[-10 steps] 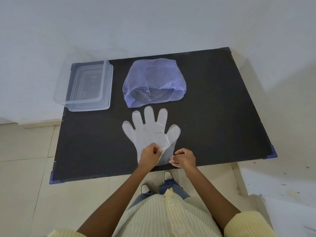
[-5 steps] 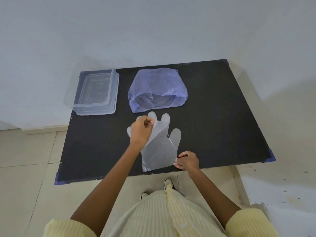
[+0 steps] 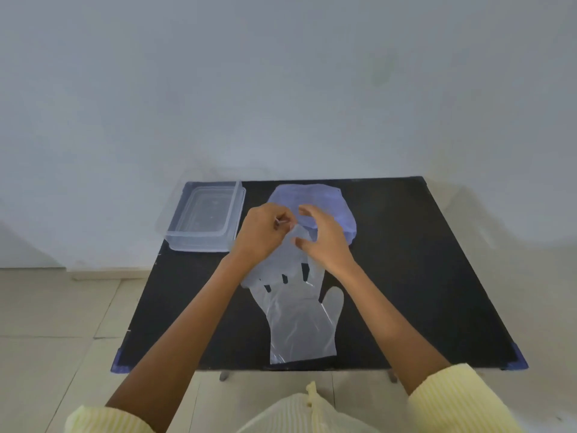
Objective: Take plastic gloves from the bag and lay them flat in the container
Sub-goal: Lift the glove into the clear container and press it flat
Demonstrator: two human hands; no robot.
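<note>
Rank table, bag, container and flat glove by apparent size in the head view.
1. black table
2. flat glove, nearer the camera, so only apparently bigger
3. and 4. clear container and purple bag: look alike; hands partly hide the bag.

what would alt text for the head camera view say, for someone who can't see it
Over a black table, a person's left hand pinches the cuff end of a clear plastic glove lifted above another glove lying flat, while the right hand hovers open beside it. Behind sit a blue-tinted plastic bag and, to its left, an open clear container.
</note>
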